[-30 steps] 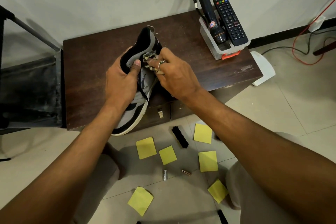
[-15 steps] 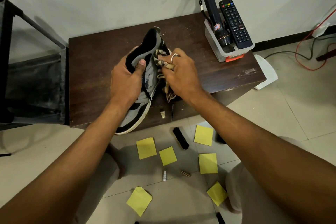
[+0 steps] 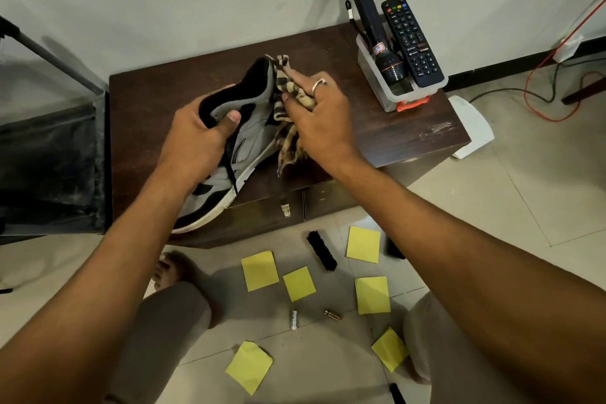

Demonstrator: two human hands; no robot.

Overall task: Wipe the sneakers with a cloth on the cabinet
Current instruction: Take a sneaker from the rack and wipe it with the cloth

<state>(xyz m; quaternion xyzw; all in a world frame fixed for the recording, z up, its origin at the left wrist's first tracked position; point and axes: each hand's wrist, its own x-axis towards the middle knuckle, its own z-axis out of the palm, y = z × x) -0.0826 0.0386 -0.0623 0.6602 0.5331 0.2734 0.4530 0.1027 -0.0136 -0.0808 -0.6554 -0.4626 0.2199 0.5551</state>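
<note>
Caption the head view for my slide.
Left hand grips a grey sneaker at the cabinet; right hand presses a striped cloth against it.

One view only — a wide-angle camera worn on the head, facing forward and steeply down. It is near the work: both forearms point(image 3: 98, 289) run in from the bottom corners, and the left hand point(image 3: 196, 138), right hand point(image 3: 323, 118), sneaker point(image 3: 252, 128) and cloth point(image 3: 290, 141) sit just above mid-frame, over the cabinet point(image 3: 147, 98). Wall point(image 3: 164, 10) fills the top, floor point(image 3: 492, 207) the bottom, where a knee point(image 3: 170, 321) and foot point(image 3: 167, 269) show — the cabinet stands askew, its back edge rising to the right.
</note>
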